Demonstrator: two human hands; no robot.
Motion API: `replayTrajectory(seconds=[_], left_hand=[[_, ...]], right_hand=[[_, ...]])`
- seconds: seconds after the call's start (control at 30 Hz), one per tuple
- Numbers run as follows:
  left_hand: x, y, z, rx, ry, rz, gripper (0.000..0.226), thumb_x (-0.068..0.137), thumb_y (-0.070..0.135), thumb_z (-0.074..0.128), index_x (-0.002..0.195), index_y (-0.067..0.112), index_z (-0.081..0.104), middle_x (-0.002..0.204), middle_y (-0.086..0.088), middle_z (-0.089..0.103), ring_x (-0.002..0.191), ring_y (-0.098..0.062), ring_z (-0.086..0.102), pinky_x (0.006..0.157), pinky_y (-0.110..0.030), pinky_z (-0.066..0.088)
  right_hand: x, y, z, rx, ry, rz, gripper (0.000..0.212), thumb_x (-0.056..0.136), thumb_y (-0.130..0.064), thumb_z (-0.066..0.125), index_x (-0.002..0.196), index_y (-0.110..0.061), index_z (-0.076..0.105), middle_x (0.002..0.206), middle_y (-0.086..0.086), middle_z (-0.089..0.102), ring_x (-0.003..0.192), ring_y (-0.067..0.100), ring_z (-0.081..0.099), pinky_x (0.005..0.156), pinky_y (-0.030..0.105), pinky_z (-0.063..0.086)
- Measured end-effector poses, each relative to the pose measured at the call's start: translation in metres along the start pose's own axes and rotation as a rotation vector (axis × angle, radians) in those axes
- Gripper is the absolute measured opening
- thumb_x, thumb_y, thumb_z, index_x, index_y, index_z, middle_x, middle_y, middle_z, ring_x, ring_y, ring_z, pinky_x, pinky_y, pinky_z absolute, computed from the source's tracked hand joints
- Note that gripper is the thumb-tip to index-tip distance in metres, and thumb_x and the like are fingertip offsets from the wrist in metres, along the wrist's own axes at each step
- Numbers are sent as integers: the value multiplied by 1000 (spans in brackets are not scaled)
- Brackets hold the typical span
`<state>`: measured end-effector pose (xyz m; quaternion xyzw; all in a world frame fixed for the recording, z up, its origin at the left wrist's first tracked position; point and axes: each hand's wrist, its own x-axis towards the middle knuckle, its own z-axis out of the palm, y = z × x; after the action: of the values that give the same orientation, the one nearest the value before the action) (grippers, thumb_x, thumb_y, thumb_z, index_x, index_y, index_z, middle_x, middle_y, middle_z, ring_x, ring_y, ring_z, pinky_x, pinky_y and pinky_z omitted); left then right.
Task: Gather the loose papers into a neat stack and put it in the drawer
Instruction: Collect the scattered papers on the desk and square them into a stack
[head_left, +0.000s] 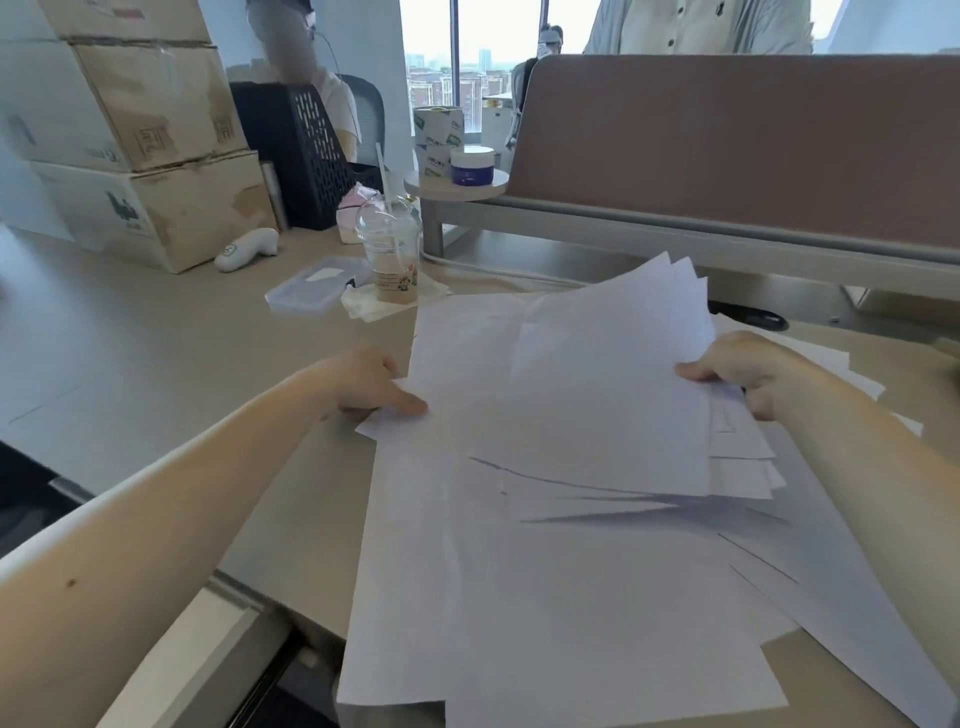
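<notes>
Several loose white papers (545, 597) lie spread and overlapping on the beige desk (156, 374), some hanging over its near edge. My right hand (748, 371) grips a small bundle of sheets (618, 389) by its right edge, lifted and fanned above the rest. My left hand (371, 384) pinches the left edge of a sheet lying on the pile. A drawer is not clearly in view; a pale cabinet top (192, 660) shows below the desk's near left edge.
A plastic cup with a straw (389, 254) and a clear flat box (317, 283) stand just behind the papers. Cardboard boxes (156, 145) and a black mesh organiser (301, 150) fill the back left. A brown partition (727, 150) closes the back. People are behind it.
</notes>
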<state>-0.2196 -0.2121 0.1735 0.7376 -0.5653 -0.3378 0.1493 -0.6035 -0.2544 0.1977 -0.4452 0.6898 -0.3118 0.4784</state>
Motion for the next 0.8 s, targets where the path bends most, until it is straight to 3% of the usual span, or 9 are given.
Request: replayTrajectory(seconds=[0.07, 0.17, 0.3, 0.4, 0.47, 0.53, 0.67, 0.73, 0.8], left_hand=[[-6, 7, 3, 55, -23, -22, 41, 71, 28, 88, 94, 16, 55, 84, -3, 57, 73, -22, 52, 61, -27, 39], [-6, 10, 6, 59, -34, -21, 32, 71, 19, 87, 88, 10, 61, 81, -5, 57, 59, -18, 46, 50, -22, 33], [-8, 12, 11, 77, 7, 22, 27, 74, 28, 85, 78, 9, 65, 84, -7, 63, 69, -19, 52, 53, -24, 37], [-20, 20, 13, 252, -20, 12, 61, 62, 45, 90, 102, 12, 60, 98, -1, 58, 86, -22, 57, 69, -30, 49], [-29, 26, 14, 351, -67, -13, 80, 60, 44, 92, 122, 12, 51, 112, 2, 50, 100, -24, 55, 80, -33, 50], [-33, 29, 16, 377, -102, -37, 84, 64, 35, 91, 131, 7, 50, 113, -2, 50, 97, -24, 55, 79, -33, 51], [-32, 29, 22, 239, -94, 19, 63, 71, 22, 87, 121, -5, 61, 95, -15, 68, 70, -26, 59, 57, -33, 50], [-25, 29, 26, 52, -28, 35, 60, 76, 22, 83, 128, 4, 57, 101, -16, 70, 73, -28, 64, 66, -39, 57], [-20, 31, 32, -268, 56, 80, 39, 84, 18, 75, 120, 12, 60, 112, -22, 69, 81, -28, 66, 78, -41, 56]], right_hand=[[-9, 11, -10, -65, -14, 6, 12, 90, 3, 63, 101, -1, 64, 89, 15, 71, 75, 29, 68, 58, 33, 55], [-20, 24, -15, -127, -19, 7, 9, 89, 1, 66, 97, -2, 64, 88, 16, 72, 75, 31, 68, 62, 35, 55], [-26, 40, -25, -192, -6, 20, 24, 84, -7, 72, 107, -5, 65, 101, 17, 73, 95, 36, 69, 89, 52, 54], [-25, 47, -29, -252, 2, 21, 37, 77, -13, 76, 110, -6, 62, 104, 16, 71, 98, 37, 66, 93, 54, 52], [-28, 48, -31, -274, -8, 22, 38, 75, -12, 76, 109, -5, 61, 105, 17, 70, 100, 37, 66, 95, 54, 51], [-35, 45, -30, -281, -41, 40, 38, 73, -9, 75, 108, -4, 61, 105, 19, 71, 99, 38, 68, 94, 55, 52], [-48, 39, -22, -263, -175, 32, 25, 85, 1, 68, 110, -1, 65, 102, 21, 74, 97, 38, 71, 92, 54, 54], [-51, 40, -17, -245, -202, 19, 24, 85, 2, 67, 109, -1, 66, 102, 21, 75, 96, 38, 71, 92, 53, 55], [-50, 44, -11, -237, -198, 11, 28, 82, 2, 69, 110, -1, 67, 101, 20, 75, 96, 37, 72, 91, 53, 55]])
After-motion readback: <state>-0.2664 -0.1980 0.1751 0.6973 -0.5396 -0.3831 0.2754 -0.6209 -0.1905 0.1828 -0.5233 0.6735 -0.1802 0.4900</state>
